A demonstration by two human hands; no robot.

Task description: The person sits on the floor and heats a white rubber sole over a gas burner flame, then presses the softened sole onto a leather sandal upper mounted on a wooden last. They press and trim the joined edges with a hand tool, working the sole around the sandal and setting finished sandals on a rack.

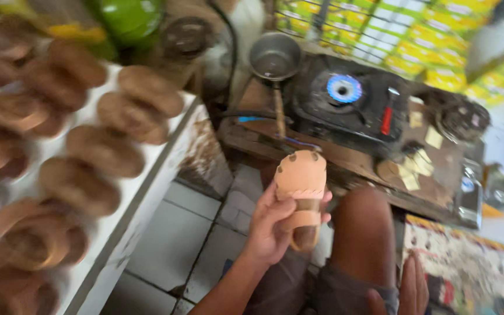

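Sandal (301, 178): tan matt leather. Pot (274, 56): dull metal. Floor (173, 239): smooth tile.

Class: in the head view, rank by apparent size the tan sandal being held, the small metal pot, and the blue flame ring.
1. Tan sandal, in the left hand; nearest the camera, so it may only look biggest.
2. Small metal pot.
3. Blue flame ring.

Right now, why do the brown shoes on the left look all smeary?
Head view: the camera is moving, so the sandals on the white shelf smear most; the tan sandal in the left hand stays fairly sharp; the blue burner flame glows brightly.
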